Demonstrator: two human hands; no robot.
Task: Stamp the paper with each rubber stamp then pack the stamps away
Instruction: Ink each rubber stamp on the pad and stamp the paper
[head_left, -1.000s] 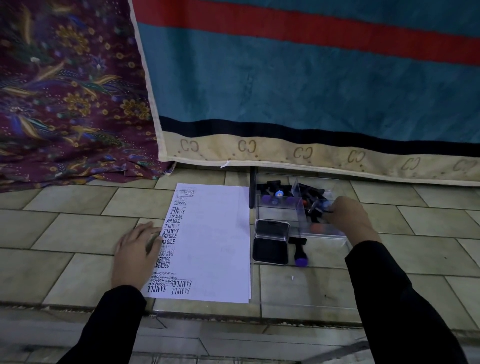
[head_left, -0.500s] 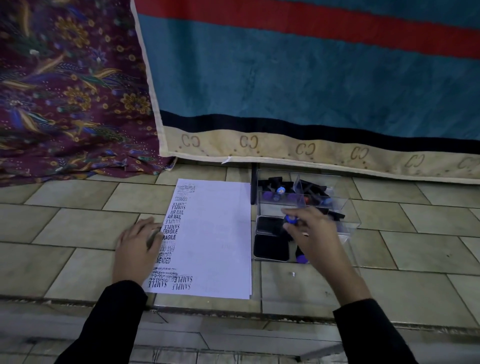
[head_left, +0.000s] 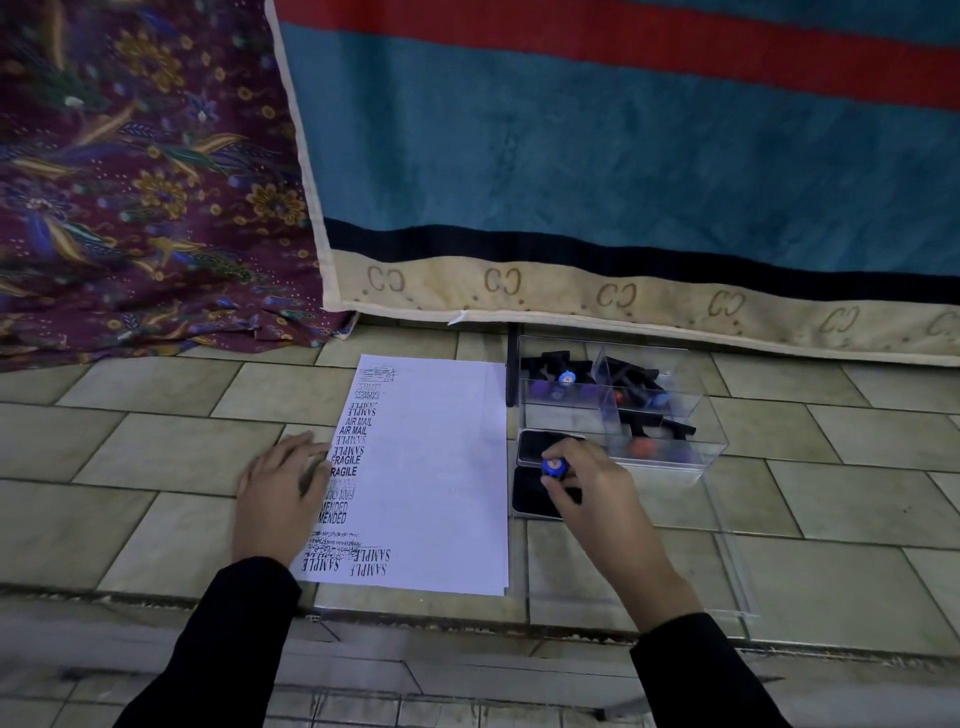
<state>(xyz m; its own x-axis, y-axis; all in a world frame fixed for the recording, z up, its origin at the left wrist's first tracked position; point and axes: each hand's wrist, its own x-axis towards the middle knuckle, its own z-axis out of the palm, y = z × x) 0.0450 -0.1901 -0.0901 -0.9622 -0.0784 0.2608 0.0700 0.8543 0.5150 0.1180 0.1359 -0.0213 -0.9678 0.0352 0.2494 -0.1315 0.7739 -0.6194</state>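
Note:
A white paper (head_left: 441, 483) lies on the tiled floor with a column of black stamp prints down its left side. My left hand (head_left: 280, 488) lies flat on the paper's left edge, fingers spread. My right hand (head_left: 587, 493) grips a blue-knobbed rubber stamp (head_left: 552, 466) and holds it down over the open black ink pad (head_left: 530, 493) right of the paper. Behind the pad stands a clear plastic box (head_left: 670, 415) with compartments that hold several black stamps with coloured knobs.
A teal blanket (head_left: 623, 182) with red and black stripes and a beige border hangs just behind the box. A maroon floral cloth (head_left: 130, 182) lies at the back left. A clear lid (head_left: 727, 571) lies flat by my right wrist. The floor steps down at the near edge.
My right hand took a blue-knobbed stamp out of the clear box and carried it left and nearer, down onto the ink pad. My left hand stayed on the paper.

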